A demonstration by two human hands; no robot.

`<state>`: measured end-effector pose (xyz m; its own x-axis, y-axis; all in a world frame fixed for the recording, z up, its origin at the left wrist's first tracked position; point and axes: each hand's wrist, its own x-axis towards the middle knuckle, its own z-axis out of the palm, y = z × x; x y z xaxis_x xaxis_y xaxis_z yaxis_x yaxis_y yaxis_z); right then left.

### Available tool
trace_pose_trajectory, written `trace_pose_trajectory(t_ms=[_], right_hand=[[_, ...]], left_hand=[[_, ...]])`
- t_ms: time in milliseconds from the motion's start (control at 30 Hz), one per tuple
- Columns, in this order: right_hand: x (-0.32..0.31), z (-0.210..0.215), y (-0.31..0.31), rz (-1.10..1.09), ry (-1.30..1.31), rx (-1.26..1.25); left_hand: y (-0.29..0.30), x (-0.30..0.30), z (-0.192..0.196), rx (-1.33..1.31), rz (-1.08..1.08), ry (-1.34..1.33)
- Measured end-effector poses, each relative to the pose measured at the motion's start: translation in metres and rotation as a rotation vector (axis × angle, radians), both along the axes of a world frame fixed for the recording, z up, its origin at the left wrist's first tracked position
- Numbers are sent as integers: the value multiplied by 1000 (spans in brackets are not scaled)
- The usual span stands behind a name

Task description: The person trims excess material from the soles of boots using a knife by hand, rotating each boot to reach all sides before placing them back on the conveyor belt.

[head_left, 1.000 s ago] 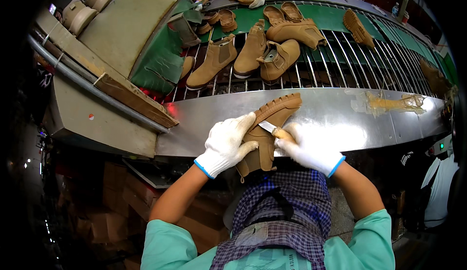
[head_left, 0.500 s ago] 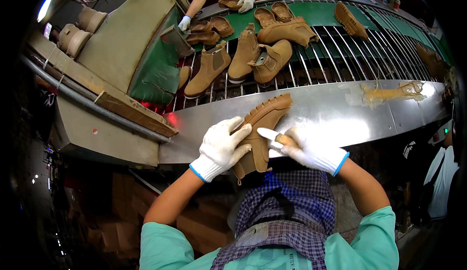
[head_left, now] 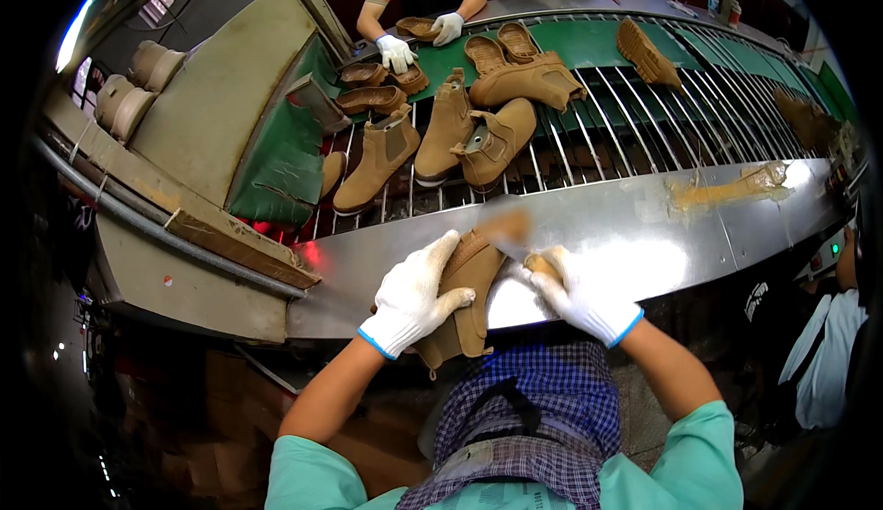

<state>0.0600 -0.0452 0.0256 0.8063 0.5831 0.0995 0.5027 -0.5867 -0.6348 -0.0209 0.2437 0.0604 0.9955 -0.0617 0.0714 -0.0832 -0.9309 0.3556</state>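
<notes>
- Gripping a tan ankle boot (head_left: 464, 303): left hand (head_left: 414, 294) in a white glove, wrapped over the boot's side, fingers closed on the leather.
- Right hand (head_left: 575, 294), also white-gloved, closed around a small wooden-handled tool (head_left: 543, 263) touching the boot's upper edge; the boot's toe end is motion-blurred, so what the tool's tip looks like is unclear.
- Boot sits tilted over the near edge of a shiny steel ledge (head_left: 644, 225), its lower end hanging down toward the checked apron (head_left: 533, 409).
- Steel ledge runs left to right in front of the person, with glare and a yellowish smear (head_left: 727, 193) toward the right.
- Behind the ledge: a roller conveyor (head_left: 644, 133) of metal bars, with green belt (head_left: 579, 36) beyond it.
- On the rollers, near the middle: three tan boots (head_left: 441, 137) just beside each other, two more (head_left: 529, 73) lying behind them, one sole-up boot (head_left: 644, 50) further right.
- Far side: another person in an orange shirt, gloved hands (head_left: 397, 50) on a cluster of brown shoes (head_left: 368, 87).
- Left: slanted grey metal housing (head_left: 212, 105) with green panel, pale spools (head_left: 138, 78) on top, red glow under its lower edge.
- Below the ledge the room is dark; cardboard boxes (head_left: 221, 400) at lower left.
- Right edge: part of another person in a white top (head_left: 828, 363), beside a small green light.
</notes>
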Motion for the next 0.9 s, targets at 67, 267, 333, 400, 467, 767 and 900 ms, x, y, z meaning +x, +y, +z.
trace_pose_trajectory(t_ms=[67, 267, 333, 400, 467, 767, 900], right_hand=[[-5, 5, 5, 3, 102, 86], [-5, -18, 24, 10, 129, 221], [0, -19, 26, 65, 107, 39], [6, -17, 23, 117, 6, -51], [23, -12, 26, 228, 46, -195], [41, -36, -74, -127, -478, -360], [57, -13, -28, 36, -601, -167]], left_hand=[[-2, 3, 5, 24, -16, -61], [-34, 39, 2, -29, 12, 12], [-39, 39, 9, -75, -10, 23], [-35, 40, 6, -66, -68, -71], [-26, 41, 7, -52, -88, -48], [47, -92, -24, -250, 425, -551], [51, -138, -51, -58, 564, 7]])
